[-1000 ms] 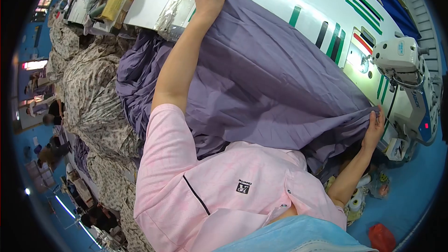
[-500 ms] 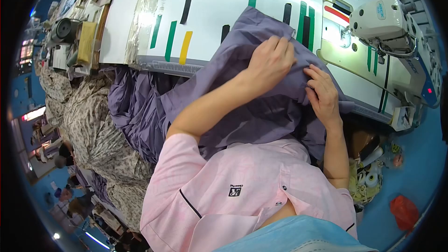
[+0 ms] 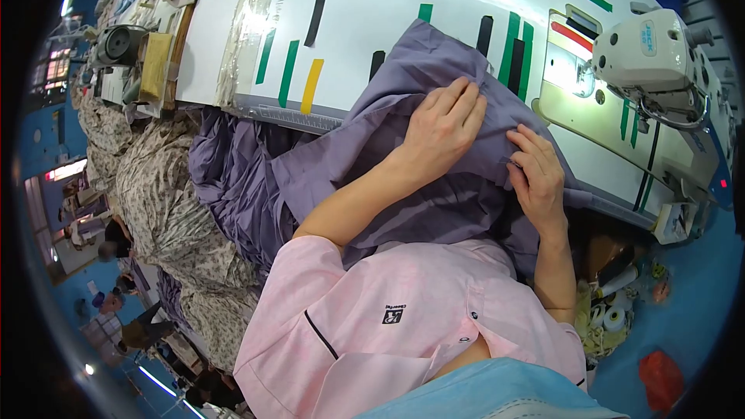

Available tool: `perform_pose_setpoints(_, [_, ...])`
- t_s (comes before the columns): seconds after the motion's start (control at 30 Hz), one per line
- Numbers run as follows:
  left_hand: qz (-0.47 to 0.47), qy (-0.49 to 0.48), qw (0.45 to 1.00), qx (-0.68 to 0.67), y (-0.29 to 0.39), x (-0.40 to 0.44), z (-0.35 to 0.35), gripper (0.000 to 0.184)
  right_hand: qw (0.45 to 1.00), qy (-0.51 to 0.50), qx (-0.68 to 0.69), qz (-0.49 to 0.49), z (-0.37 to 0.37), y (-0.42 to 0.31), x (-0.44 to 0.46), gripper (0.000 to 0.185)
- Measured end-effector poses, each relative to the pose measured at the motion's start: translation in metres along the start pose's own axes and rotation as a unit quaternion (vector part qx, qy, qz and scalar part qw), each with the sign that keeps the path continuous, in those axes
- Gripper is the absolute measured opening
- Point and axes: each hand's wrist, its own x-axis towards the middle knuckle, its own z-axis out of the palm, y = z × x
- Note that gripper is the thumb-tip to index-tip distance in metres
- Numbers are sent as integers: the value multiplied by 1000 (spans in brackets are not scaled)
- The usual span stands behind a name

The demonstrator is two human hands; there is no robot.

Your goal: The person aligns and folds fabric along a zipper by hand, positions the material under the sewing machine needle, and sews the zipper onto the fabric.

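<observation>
Purple fabric (image 3: 388,101) lies in folds over the front of the white table and hangs down to my lap. On top of it, my left hand (image 3: 444,126) has its fingers bent and pressed together on the cloth; its thumb is hidden. My right hand (image 3: 539,174) holds the cloth further right, fingers curled and thumb close to them by a seam or edge. A short dark thread end seems to show near that thumb. Right of both hands stands a white sewing machine (image 3: 648,50), its lamp lighting the needle plate (image 3: 570,70).
Green, black and yellow tape strips (image 3: 312,85) mark the white table (image 3: 209,46). A ruler strip (image 3: 291,115) runs along its front edge. Floral fabric (image 3: 159,194) is heaped at the left. Thread cones (image 3: 615,318) and a red bag (image 3: 660,380) are low on the right.
My left hand has shifted slightly left and lower, its fingers flatter against the purple fabric. The right hand keeps its place on the cloth. The whole view has tilted a little.
</observation>
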Motion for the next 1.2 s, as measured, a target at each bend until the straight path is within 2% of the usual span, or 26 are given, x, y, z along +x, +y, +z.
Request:
perform_pose_setpoints(0.37, [-69, 11, 992, 109, -22, -9, -15, 36, 1000, -2, 4, 5, -1, 0, 0, 17])
perform_pose_setpoints(0.87, [-74, 35, 994, 66, -29, -8, -13, 18, 1000, -1, 3, 2, -1, 1, -1, 17])
perform_pose_setpoints(0.97, [-122, 49, 991, 13, -41, -5, -16, 16, 1000, -2, 8, 8, -1, 1, -1, 17])
perform_pose_setpoints(1.07, [-167, 76, 983, 33, -59, -2, -16, 14, 1000, -3, 6, 8, -2, 1, 0, 17])
perform_pose_setpoints(1.2, [-179, 69, 980, 47, -74, 14, -3, 11, 1000, 9, -6, 14, -2, 3, 1, 17])
